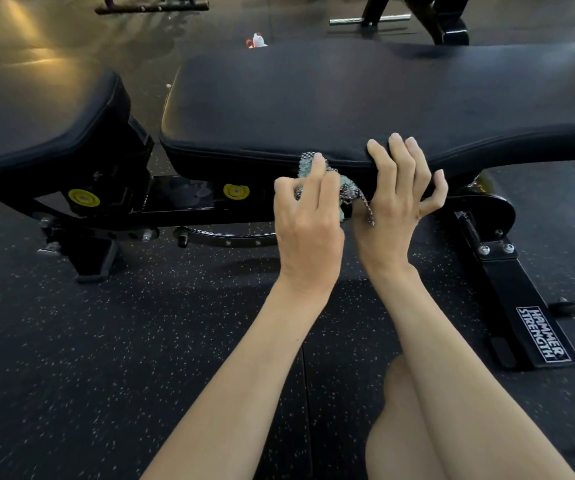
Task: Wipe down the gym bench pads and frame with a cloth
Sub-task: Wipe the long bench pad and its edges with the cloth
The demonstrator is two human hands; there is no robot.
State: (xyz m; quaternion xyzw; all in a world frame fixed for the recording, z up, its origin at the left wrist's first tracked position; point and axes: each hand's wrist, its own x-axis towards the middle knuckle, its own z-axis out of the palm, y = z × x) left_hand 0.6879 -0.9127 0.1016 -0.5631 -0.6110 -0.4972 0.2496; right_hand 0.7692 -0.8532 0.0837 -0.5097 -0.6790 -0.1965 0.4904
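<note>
A person's left hand (308,223) presses a bunched, scaly-patterned teal and grey cloth (305,164) against the front side of a long black vinyl back pad (348,98) on a weight bench. The fingers are curled round the cloth and the forefinger points up along the pad's edge. A loose tail of the cloth hangs down between the two hands.

The right hand (397,199) lies just beside it and holds nothing that can be seen. Its fingers are almost straight against the same front edge, with the tips reaching the pad's top. The little finger is crooked apart, and the thumb is hidden.

To the left, across a narrow gap, sits the bench's shorter black vinyl seat pad (36,109). Both pads are carried by a glossy black steel frame (182,199) marked with two round yellow stickers (83,197). The frame's flat foot runs toward the camera at right and bears a white-lettered "HAMMER STRENGTH" label (542,334).

The bench stands on black rubber gym flooring flecked with pale specks (106,341), laid in mats with visible seams. Warm light glares off the floor at upper left. Beyond the back pad is a small white and red object (256,40), too small to identify. Further back is other black equipment with a chrome bar (369,19). The person's bare knee (400,427) shows at the bottom, under the right forearm.
</note>
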